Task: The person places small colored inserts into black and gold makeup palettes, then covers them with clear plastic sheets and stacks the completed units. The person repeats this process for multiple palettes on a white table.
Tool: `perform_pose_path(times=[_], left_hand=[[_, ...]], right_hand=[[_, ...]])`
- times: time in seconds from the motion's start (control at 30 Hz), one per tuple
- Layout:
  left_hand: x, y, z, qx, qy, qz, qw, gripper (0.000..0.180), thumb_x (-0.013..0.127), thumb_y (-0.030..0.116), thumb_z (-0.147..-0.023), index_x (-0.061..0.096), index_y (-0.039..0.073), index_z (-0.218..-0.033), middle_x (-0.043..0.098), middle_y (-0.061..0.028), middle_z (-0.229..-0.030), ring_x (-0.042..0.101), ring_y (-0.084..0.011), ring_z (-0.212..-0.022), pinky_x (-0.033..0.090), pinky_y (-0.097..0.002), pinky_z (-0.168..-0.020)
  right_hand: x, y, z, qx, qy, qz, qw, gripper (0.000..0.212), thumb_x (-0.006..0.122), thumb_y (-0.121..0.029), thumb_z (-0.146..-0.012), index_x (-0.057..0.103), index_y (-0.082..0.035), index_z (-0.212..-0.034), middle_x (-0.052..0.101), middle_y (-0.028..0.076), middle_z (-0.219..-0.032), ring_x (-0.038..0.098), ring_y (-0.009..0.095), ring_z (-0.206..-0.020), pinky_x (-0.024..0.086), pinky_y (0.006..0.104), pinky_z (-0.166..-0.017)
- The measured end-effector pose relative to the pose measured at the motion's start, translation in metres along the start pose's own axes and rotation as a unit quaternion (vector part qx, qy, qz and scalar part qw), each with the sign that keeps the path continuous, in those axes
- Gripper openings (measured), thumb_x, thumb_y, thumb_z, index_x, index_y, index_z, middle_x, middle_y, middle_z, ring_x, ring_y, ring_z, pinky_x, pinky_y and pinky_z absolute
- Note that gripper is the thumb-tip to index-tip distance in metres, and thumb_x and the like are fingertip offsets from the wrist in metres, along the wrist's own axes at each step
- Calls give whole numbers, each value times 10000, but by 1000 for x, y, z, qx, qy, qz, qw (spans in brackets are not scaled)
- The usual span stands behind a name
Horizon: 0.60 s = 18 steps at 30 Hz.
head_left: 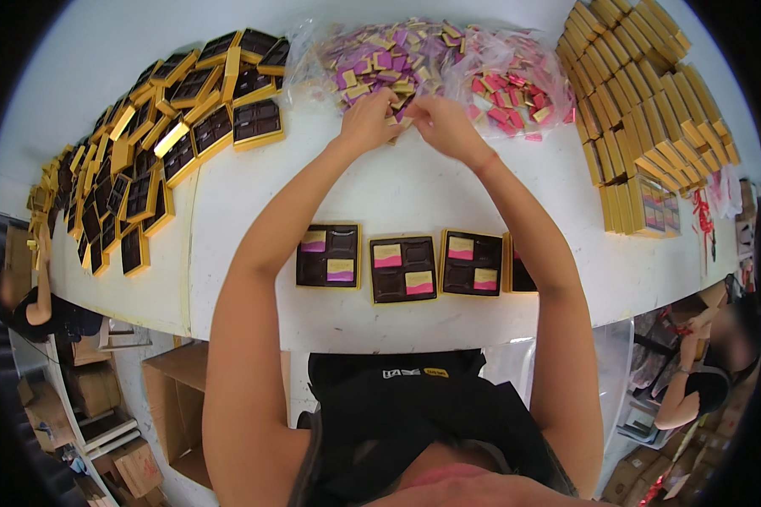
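Note:
Both my arms stretch to the back of the table, where my left hand and my right hand meet at the front of a pile of small purple-and-gold wrapped pieces. Their fingers are bent and closed; what they hold is too small to make out. Between my forearms lie gold-edged boxes with dark compartment trays. The left box has two purple-and-gold pieces set diagonally. The middle box and the one right of it each carry two pink-and-gold pieces. My right forearm partly hides another box.
Pink-and-gold pieces fill a clear plastic bag beside the purple pile. Open boxes heap up at left; gold boxes stand stacked at right. Red ribbon hangs near the right edge. Other people are at both sides.

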<state>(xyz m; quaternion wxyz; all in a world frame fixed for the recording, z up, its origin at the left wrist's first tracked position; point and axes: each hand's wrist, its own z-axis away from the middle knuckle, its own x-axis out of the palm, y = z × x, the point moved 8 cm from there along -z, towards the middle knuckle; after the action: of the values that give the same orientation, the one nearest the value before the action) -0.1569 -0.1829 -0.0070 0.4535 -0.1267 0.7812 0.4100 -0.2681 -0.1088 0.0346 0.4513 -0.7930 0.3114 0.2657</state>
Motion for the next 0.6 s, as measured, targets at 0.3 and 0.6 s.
perform_pose_path(times=[0.3, 0.6], left_hand=[[-27, -9, 52, 75, 10, -35, 997, 503, 778, 173, -763, 589, 110, -1225, 696, -115, -1073, 658, -312, -939, 519, -400, -813], [-106, -37, 124, 25, 128, 146, 981, 470, 781, 171, -813, 649, 82, -1255, 692, -76, -1108, 636, -180, -919, 508, -309, -842]], right_hand=[[63, 26, -4, 107, -99, 12, 989, 420, 809, -251, -662, 620, 5, -935, 678, 167, -876, 666, 313, -832, 517, 393, -727], [92, -12, 8, 108, -112, 74, 985, 586, 837, -363, -692, 598, 0, -1086, 668, 175, -976, 655, 309, -891, 513, 387, -776]])
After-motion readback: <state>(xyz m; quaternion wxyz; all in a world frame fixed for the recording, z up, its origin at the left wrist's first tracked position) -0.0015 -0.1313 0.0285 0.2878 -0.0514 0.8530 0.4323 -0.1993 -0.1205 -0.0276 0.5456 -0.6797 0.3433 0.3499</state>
